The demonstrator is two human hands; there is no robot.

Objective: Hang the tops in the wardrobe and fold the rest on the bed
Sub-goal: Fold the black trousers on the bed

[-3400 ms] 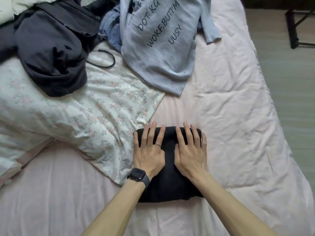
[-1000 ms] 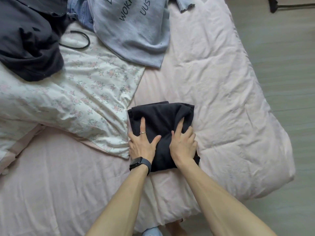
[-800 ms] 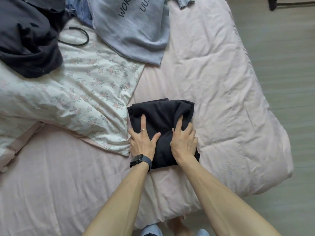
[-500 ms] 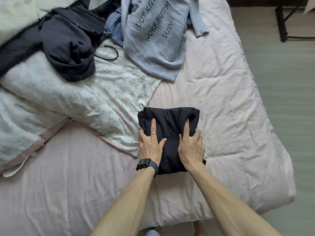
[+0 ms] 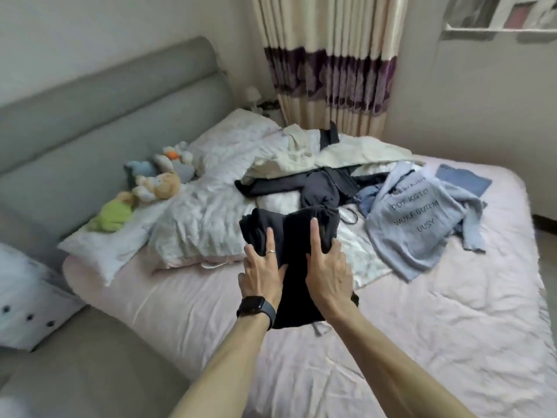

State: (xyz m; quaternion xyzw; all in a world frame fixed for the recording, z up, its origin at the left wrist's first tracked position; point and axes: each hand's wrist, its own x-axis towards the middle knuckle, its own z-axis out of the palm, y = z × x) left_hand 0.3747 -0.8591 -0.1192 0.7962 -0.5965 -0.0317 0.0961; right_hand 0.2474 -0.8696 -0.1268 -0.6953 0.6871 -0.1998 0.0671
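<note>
While you held the folded black garment raised just above the pink bed, your left hand and right hand each clasped one side of it. A grey printed top lay spread on the bed beyond.

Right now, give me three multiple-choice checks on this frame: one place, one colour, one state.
1. The sweatshirt lies where from the bundle? A) to its left B) to its right C) under it
2. The plush nearest the camera is: A) green B) red C) black
3. The bundle is: A) lying untouched B) on a hanger C) held in left grip and right grip
Answers: 1 B, its printed front spreads right of the bundle; 2 A, it is lime green, by the headboard; 3 C, fingers curl round both its sides.
</note>
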